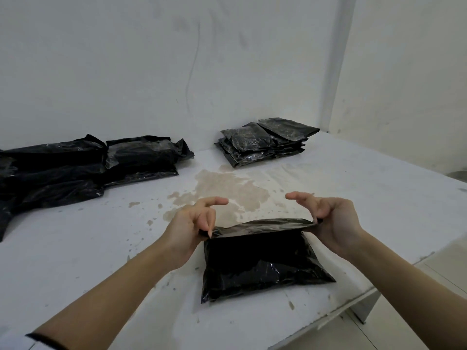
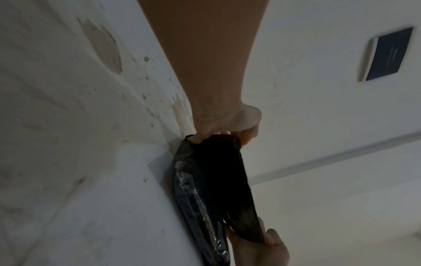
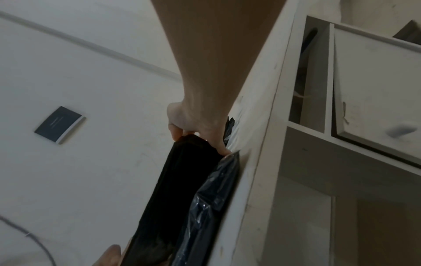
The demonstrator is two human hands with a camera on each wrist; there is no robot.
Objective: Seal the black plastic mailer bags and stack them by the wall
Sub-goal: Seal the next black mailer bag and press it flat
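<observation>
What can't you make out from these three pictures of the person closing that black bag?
- What the mailer bag contains: opaque black plastic hides it in every view.
- The adhesive strip under the flap: the flap hides it in the head view.
- The full pile of bags on the left: cut off by the frame's edge.
- The count in the stack by the wall: too small, overlapping.

Left bag pile (image 1: 50,170) cut off (frame edge).
</observation>
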